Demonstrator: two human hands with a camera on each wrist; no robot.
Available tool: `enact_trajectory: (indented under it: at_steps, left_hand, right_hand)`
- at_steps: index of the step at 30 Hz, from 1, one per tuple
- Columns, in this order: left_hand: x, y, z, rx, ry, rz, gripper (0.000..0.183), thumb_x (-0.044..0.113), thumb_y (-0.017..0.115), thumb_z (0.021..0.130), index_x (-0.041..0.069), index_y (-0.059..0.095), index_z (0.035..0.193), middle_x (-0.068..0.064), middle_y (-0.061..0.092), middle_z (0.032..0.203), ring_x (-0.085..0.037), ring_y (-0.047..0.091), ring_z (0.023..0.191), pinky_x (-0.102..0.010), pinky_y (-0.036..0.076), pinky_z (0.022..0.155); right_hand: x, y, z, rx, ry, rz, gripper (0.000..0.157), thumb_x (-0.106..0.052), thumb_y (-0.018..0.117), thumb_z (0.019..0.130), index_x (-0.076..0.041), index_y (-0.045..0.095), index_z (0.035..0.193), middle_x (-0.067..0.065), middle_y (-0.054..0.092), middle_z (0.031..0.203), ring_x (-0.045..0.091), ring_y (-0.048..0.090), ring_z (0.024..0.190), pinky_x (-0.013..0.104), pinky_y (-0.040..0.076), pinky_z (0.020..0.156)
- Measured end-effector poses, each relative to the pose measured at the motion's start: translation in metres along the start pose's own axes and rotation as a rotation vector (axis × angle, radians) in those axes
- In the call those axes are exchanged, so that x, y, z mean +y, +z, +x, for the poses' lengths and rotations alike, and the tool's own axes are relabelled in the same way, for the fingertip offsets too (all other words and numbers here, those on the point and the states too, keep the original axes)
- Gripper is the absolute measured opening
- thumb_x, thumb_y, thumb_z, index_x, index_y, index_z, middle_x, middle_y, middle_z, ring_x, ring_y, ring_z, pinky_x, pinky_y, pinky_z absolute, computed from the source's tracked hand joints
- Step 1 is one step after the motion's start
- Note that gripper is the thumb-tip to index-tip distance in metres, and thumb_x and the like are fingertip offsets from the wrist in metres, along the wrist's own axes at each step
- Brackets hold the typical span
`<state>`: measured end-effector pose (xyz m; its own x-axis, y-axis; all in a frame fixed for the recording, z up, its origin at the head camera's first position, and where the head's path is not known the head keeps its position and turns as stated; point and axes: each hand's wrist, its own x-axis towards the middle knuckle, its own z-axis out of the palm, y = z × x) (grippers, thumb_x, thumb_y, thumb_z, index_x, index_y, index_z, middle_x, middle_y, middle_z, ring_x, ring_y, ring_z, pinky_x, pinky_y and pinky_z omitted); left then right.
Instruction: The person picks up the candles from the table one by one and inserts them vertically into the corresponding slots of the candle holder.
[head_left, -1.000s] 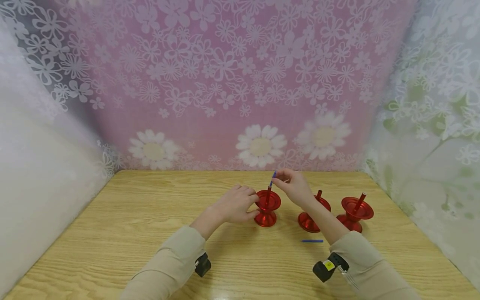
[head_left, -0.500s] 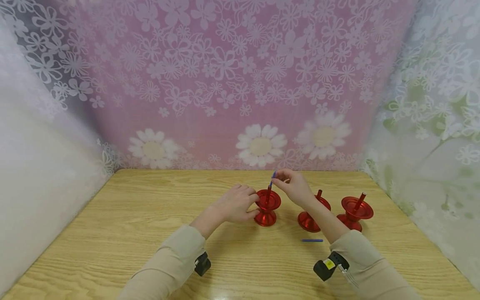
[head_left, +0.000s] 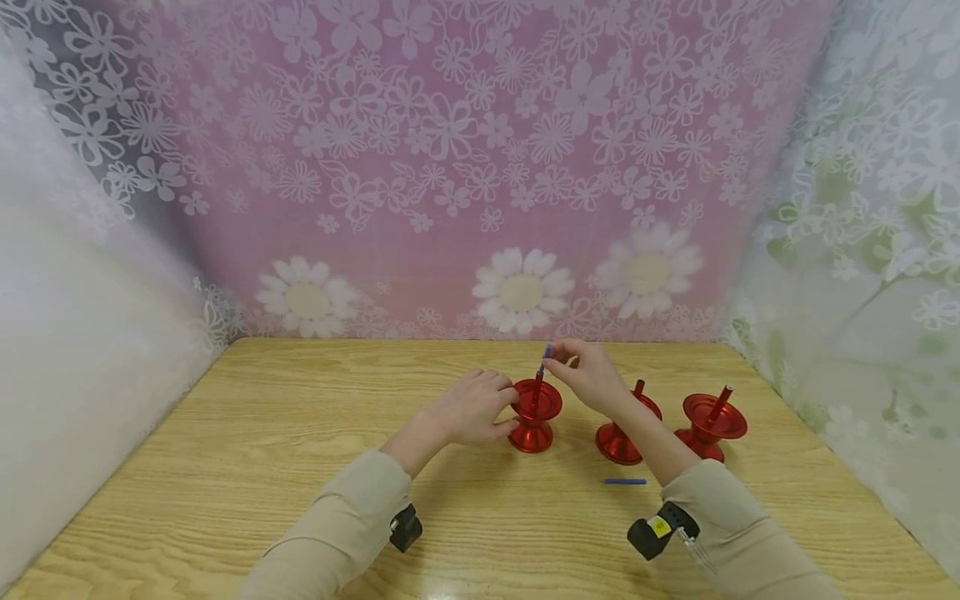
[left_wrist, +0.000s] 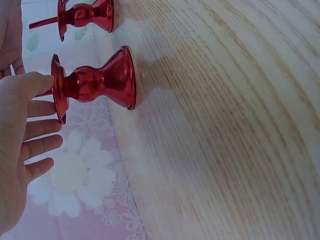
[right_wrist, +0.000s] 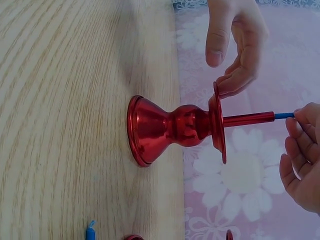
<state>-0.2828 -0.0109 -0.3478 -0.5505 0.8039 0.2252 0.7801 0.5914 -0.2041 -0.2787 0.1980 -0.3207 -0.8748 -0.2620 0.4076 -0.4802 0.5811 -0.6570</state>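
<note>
A red metal candle holder (head_left: 531, 433) stands upright on the table, a thin red tube rising from its dish. My right hand (head_left: 592, 377) pinches a slim blue candle (head_left: 547, 358) between thumb and fingers. The candle's lower end is at the mouth of the red tube (right_wrist: 250, 119), in line with it. My left hand (head_left: 474, 408) is at the left side of this holder, fingers relaxed and fingertips at the dish's rim (right_wrist: 218, 125). Its thumb (right_wrist: 216, 45) is spread apart from the fingers.
Two more red candle holders stand to the right: one (head_left: 617, 446) partly hidden behind my right forearm, the other (head_left: 708, 417) farther right. Another blue candle (head_left: 625, 481) lies on the wooden table (head_left: 300, 400) nearer to me. A flowered cloth (head_left: 420, 275) hangs behind the table's back edge.
Both hands stay almost in place. The blue candle in my right hand has come down very slightly at the tube's mouth.
</note>
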Motion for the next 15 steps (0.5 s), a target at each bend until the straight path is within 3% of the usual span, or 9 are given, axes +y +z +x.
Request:
enact_trajectory:
  at_steps: [15]
  left_hand:
    - [-0.0002, 0.0004, -0.0003, -0.004, 0.002, -0.006, 0.030, 0.040, 0.054, 0.091, 0.016, 0.065, 0.103, 0.003, 0.059, 0.104, -0.016, 0.053, 0.100, -0.033, 0.040, 0.087]
  right_hand:
    - [-0.0023, -0.0030, 0.0022, -0.032, -0.027, -0.083, 0.011, -0.010, 0.063, 0.088, -0.001, 0.066, 0.094, 0.003, 0.062, 0.081, 0.018, 0.056, 0.076, 0.033, 0.046, 0.067]
